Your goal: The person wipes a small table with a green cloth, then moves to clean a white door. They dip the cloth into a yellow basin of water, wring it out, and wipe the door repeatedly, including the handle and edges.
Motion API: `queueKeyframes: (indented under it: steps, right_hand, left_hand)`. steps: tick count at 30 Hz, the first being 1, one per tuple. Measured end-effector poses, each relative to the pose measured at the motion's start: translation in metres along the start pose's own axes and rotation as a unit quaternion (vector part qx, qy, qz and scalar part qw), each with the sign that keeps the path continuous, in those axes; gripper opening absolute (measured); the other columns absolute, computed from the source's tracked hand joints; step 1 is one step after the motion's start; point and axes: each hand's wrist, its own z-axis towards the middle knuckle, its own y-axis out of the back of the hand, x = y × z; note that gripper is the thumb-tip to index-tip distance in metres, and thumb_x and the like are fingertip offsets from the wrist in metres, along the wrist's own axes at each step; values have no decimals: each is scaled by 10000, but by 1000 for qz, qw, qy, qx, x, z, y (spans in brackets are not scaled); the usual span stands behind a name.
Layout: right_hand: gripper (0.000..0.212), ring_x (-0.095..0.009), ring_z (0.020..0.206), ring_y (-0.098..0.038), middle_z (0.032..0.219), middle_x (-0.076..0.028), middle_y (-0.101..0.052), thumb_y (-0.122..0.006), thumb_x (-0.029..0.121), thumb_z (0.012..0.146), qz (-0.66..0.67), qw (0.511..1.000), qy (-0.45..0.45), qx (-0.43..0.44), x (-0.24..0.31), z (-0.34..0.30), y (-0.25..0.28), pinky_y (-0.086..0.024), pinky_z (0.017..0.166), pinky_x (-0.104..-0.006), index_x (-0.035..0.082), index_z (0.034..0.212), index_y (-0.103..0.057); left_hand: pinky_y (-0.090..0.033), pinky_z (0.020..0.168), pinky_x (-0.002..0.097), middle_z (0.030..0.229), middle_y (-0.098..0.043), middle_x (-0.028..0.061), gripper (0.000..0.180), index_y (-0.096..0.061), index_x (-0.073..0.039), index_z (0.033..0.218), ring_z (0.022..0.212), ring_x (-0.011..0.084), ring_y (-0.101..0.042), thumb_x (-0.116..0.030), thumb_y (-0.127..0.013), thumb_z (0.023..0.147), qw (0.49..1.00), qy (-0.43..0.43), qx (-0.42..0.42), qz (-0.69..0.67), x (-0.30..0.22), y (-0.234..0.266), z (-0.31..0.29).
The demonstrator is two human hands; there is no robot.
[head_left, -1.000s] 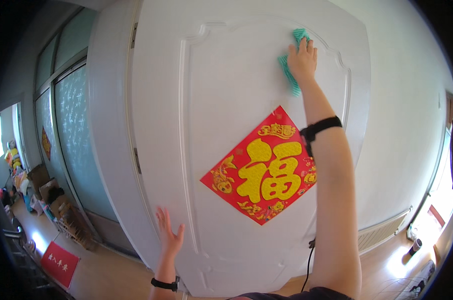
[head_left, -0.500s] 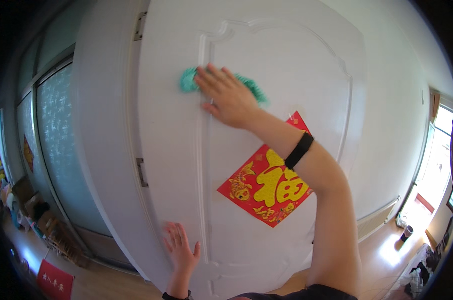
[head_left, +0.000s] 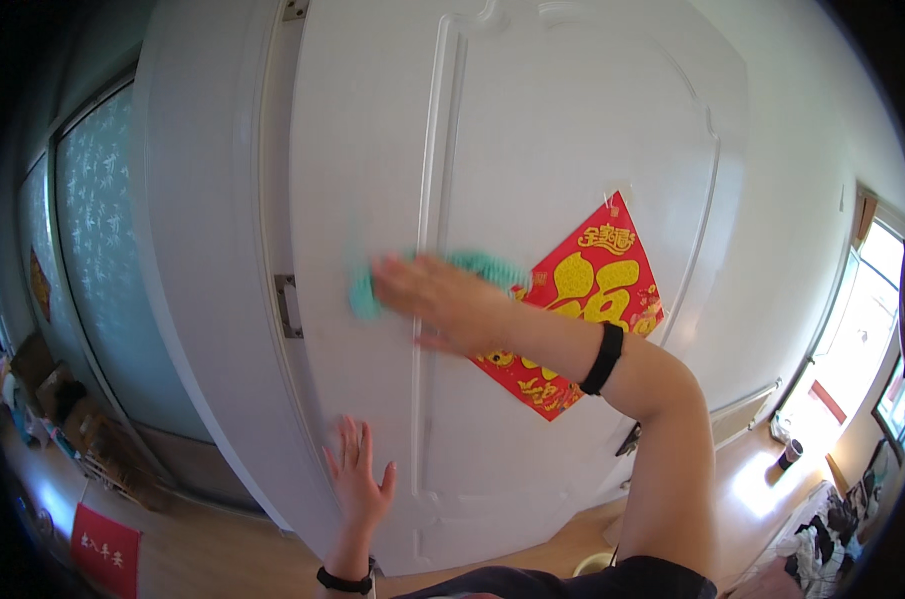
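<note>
A white panelled door stands open in front of me. My right hand, blurred, presses a green fluffy cloth against its surface, left of the middle; the cloth shows on both sides of the hand. A red diamond-shaped paper decoration with gold designs hangs on the door, and my right forearm covers part of it. Lower down, near the door's left edge, my left hand is held up with its fingers apart and nothing in it. Whether its palm touches the door is hard to tell.
A metal hinge plate sits on the frame at the left. Beyond it stands a frosted glass sliding door, with a red mat on the floor. A dark door handle shows behind my right arm. Clothes lie at the lower right.
My right hand has moved down the door with the cloth, from the upper panel to about the decoration's height. The view has shifted slightly; my left hand stays low at the door's left edge.
</note>
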Motion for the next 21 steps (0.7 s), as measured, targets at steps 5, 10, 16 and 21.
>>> queueKeyframes:
  steps: [5,10,16,21]
  right_hand:
    - [734,-251,1498,-223,1601,-102,-277,-646,318,902,18,998,32,55,-30,5,20,-183,1228,-412,78,1520,-332]
    - [704,-333,1482,-243,1587,-172,-285,-584,382,936,-191,917,-181,-301,-107,99,88,-200,1208,-473,34,1500,-347]
    - [662,-300,1484,-247,1592,-146,-286,-592,353,938,-44,993,4,-107,-9,99,2,-176,1227,-443,52,1489,-384]
    - [750,-275,1491,-237,1603,-117,-273,-653,315,892,25,982,182,46,4,84,-6,-170,1228,-446,75,1523,-326]
  left_hand:
    - [-172,1143,646,1631,-189,169,815,-295,-109,1551,1502,347,-205,-316,-670,858,999,-23,22,23,6,8,0]
    - [-217,1138,629,1631,-196,160,737,-372,-135,1519,1494,358,-222,-266,-680,863,1000,-29,11,-4,5,10,0]
    - [-263,1139,584,1587,-310,163,555,-529,-132,1411,1462,379,-290,-212,-671,880,993,-25,-44,-107,24,13,-13]
    - [-307,1119,568,1543,-393,161,480,-596,-140,1340,1428,386,-352,-198,-677,870,993,8,-74,-96,53,25,-33]
